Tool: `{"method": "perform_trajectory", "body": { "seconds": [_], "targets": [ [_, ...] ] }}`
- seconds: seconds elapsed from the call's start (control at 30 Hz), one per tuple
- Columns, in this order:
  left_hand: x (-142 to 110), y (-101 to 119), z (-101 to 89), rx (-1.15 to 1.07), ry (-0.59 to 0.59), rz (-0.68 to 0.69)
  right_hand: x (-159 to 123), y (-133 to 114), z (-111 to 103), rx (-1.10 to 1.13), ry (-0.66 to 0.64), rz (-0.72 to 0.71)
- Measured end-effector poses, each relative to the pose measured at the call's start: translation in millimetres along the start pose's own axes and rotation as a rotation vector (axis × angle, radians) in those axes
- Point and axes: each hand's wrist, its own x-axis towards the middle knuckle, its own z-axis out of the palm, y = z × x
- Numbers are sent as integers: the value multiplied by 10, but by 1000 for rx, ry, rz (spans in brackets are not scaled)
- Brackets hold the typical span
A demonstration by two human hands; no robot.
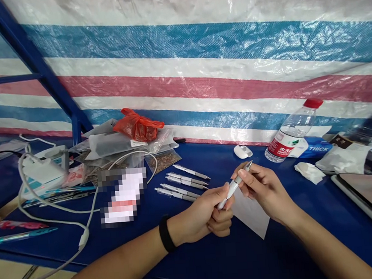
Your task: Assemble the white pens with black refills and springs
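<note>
Both hands hold one white ballpoint pen (231,190) with a grey grip and a metal tip, tilted with the tip up and to the right. My left hand (211,212) wraps its fingers round the lower white barrel. At the grey grip, the thumb and fingers of my right hand (265,191) pinch the pen close to its tip. Below the hands lies a white sheet of paper (251,214), partly covered by them. Several matching white-and-grey pens (189,180) lie side by side on the blue table, left of the hands.
A red-capped water bottle (282,138), a white earphone case (242,151) and a crumpled tissue (310,172) stand behind and right. A flat scale-like device (371,202) sits at the right edge. Leftward are clear bags (112,145), a red bag (138,125) and a white cable (90,211).
</note>
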Motion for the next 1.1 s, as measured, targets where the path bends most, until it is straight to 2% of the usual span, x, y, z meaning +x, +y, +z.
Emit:
{"method": "perform_trajectory", "body": {
  "seconds": [0.07, 0.13, 0.23, 0.37, 0.53, 0.7, 0.83, 1.0, 1.1],
  "targets": [
    [-10, 17, 27, -15, -54, 8, -34, -10, -43, 42, -21, -42],
    [-5, 11, 35, 22, -55, 30, -53, -26, -74, 74, 40, -44],
    [-1, -3, 4, 68, -16, 76, -56, -67, -82, 188, 106, 33],
    [-13, 23, -42, 120, 45, 140, -39, -102, -57, 333, 79, 131],
    [-12, 52, -43, 177, 170, 93, -32, -14, -11, 249, 128, 95],
    [-19, 62, -37, 139, 135, 97, -53, 11, 23, 329, 62, 123],
    [-20, 64, -32, 193, 131, 102, -56, 13, 5, 255, 83, 99],
    [-7, 48, -57, 173, 160, 103, -43, -29, -66, 331, 17, 208],
    [-9, 52, -62, 140, 160, 99, -46, -42, -79, 285, 41, 163]
  ]
}}
